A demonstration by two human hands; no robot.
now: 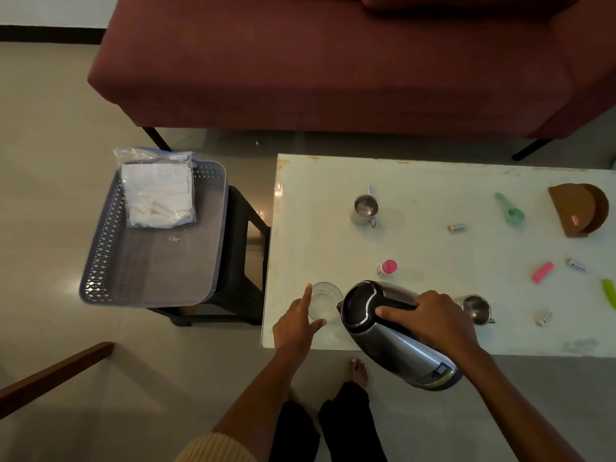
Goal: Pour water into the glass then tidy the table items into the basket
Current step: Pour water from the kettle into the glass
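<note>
A clear glass (325, 300) stands near the front left corner of the white table (433, 248). My left hand (296, 325) cups its left side, forefinger and thumb against the glass. My right hand (430, 320) grips the handle of a steel kettle with a black lid (390, 335). The kettle is tilted left, its spout at the glass's rim. A grey perforated basket (110, 248) sits on a dark stool (243, 261) left of the table, holding a plastic bag of white cloth (156, 195).
On the table lie two steel cups (365, 208) (476, 308), a pink-capped bottle (386, 267), a green scoop (510, 210), a brown holder (578, 208), a pink clip (542, 272), a green item (609, 291) and small tubes (457, 227). A maroon sofa (333, 61) stands behind.
</note>
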